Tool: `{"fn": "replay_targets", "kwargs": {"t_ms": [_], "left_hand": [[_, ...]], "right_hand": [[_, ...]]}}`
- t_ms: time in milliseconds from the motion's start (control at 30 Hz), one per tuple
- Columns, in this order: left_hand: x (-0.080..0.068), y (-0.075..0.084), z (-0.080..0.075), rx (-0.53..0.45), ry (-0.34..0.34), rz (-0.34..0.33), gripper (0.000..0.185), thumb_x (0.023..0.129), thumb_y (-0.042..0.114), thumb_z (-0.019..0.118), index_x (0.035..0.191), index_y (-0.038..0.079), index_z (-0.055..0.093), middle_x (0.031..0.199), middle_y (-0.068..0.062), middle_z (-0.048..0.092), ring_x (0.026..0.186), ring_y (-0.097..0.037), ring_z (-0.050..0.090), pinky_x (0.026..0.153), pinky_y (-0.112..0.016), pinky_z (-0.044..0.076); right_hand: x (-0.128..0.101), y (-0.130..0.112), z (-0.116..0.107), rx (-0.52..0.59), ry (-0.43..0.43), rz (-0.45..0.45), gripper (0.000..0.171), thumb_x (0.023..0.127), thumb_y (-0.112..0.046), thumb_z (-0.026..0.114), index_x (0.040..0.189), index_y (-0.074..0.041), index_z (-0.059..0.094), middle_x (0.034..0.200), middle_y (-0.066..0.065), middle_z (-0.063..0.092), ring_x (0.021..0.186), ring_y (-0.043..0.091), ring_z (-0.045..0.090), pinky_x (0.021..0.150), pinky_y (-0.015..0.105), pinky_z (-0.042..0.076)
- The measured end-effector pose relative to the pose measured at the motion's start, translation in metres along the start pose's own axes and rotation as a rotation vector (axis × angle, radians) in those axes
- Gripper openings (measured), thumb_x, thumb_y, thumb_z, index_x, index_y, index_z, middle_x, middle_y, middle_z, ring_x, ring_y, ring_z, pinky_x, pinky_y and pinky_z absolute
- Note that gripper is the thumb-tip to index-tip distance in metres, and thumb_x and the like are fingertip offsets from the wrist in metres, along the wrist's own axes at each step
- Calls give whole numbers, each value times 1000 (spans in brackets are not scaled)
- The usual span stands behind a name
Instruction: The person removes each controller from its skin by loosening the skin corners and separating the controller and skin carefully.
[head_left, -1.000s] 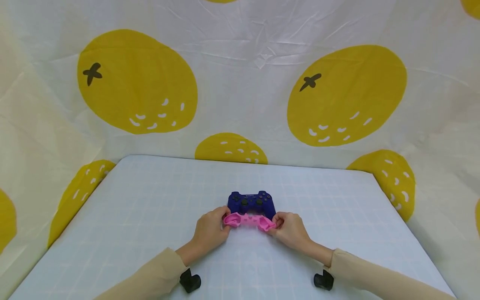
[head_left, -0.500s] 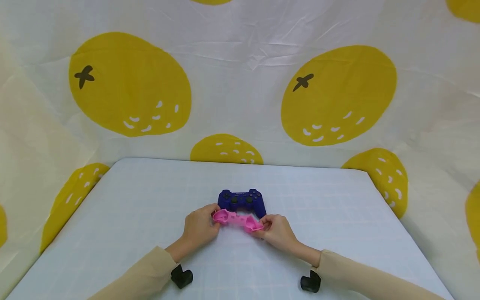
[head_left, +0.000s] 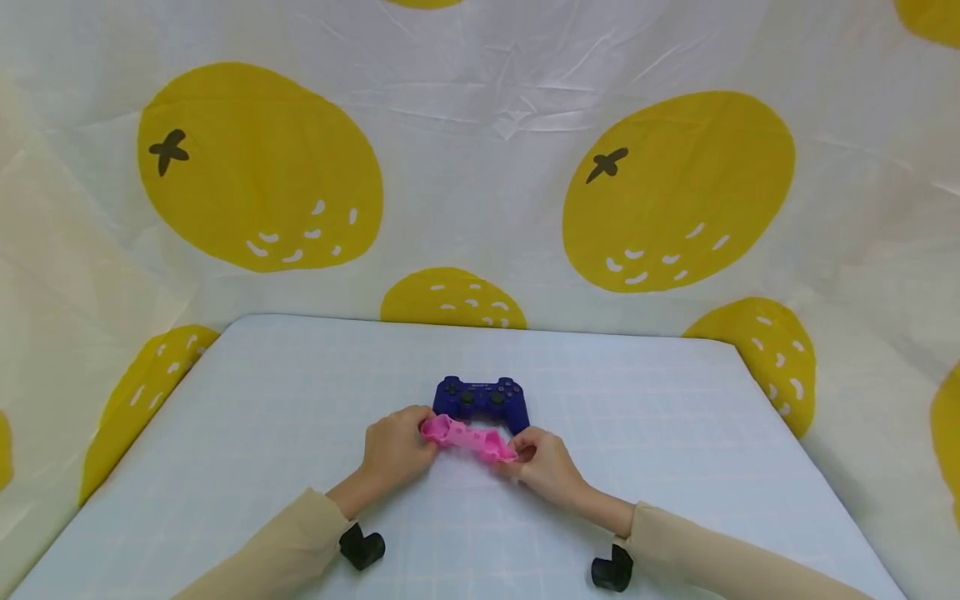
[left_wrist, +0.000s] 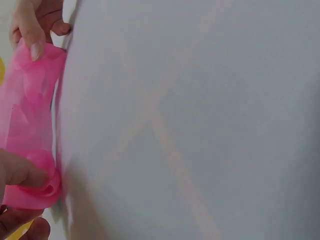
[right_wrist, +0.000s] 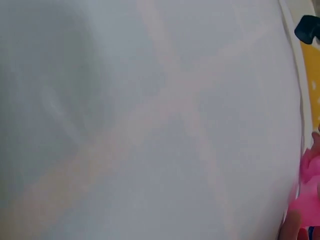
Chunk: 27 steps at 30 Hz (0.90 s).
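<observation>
A pink silicone controller cover [head_left: 468,438] is stretched between both hands just above the pale table [head_left: 262,400]. My left hand [head_left: 393,450] pinches its left end and my right hand [head_left: 542,463] pinches its right end, which hangs lower. Right behind the cover lies a dark blue game controller [head_left: 482,400] flat on the table. In the left wrist view the pink cover [left_wrist: 27,125] fills the left edge, with my left fingers [left_wrist: 20,172] curled on its near end and my right hand's fingertips [left_wrist: 35,30] at the far end. The right wrist view shows only a sliver of the pink cover [right_wrist: 310,192].
A white cloth with big yellow fruit prints [head_left: 258,167] walls the table at the back and both sides. The table's back edge [head_left: 480,329] runs just under it. Black wrist camera mounts [head_left: 362,548] sit under both sleeves.
The cover has tilted and bunched, its right end dropping as my right hand drew in toward the left. The hands stand closer together. The view shifted slightly.
</observation>
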<state>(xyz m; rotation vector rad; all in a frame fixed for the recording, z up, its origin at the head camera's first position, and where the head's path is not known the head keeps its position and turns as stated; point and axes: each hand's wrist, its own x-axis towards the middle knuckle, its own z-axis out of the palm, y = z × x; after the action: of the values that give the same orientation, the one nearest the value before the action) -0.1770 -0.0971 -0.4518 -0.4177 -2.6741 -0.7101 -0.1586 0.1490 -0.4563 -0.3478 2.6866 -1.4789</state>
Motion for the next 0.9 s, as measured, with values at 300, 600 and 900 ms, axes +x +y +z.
{"fn": "replay_targets", "kwargs": {"t_ms": [300,600,900], "left_hand": [[12,-9,-23,-141,-330,44,26,66,34,87,71,19,66,60,12,52,58,-5,44,52,-19,35],[7,-25,-14,-695,-465,143,17,91,18,67,97,4,60,89,-4,65,75,-6,52,59,-20,47],[2,-14,-11,-908,-480,-1,35,99,9,44,126,-12,42,97,-6,52,87,-7,47,77,-18,42]], "right_hand": [[4,6,-12,131,-157,13,26,82,-17,76,100,0,66,88,12,71,65,13,63,56,27,55],[8,12,-21,227,-169,-12,26,90,-15,66,107,4,64,91,19,70,71,11,63,60,30,57],[8,7,-20,292,-198,-141,28,96,-12,56,112,12,58,99,25,64,82,2,60,75,21,55]]}}
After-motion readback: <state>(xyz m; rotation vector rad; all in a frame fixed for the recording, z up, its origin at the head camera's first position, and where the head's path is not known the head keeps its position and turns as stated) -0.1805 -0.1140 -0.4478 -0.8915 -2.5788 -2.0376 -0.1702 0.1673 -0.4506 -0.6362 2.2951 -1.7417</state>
